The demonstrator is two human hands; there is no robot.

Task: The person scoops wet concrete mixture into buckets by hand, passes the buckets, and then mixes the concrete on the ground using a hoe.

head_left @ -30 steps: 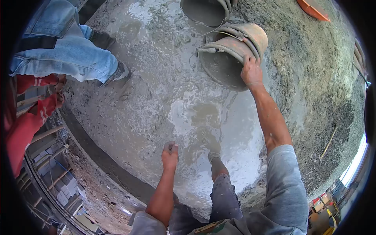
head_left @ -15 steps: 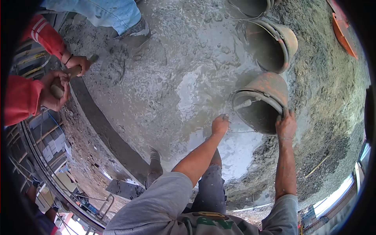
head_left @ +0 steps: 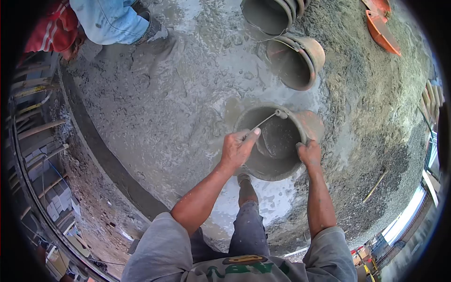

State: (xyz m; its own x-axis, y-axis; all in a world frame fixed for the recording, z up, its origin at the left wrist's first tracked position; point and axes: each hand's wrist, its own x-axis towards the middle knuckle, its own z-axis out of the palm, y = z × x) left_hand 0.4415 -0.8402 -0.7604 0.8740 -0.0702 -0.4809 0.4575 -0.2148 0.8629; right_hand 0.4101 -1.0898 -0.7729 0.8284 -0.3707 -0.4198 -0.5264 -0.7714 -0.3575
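One bucket is gripped, left hand on handle, right hand on rim, right fingertips hidden.

You wear a grey shirt whose short sleeves end well back from your fingers. Farther behind the fingers, green lettering crosses the chest, with a rounded yellow-brown, dark-edged print on its finger side. Nearer the fingers, your blue-grey trousers carry pale specks, and grey mud coats the lower leg.

Held bucket matt, scuffed (smeared inside); wet slurry glossy; gravel rough
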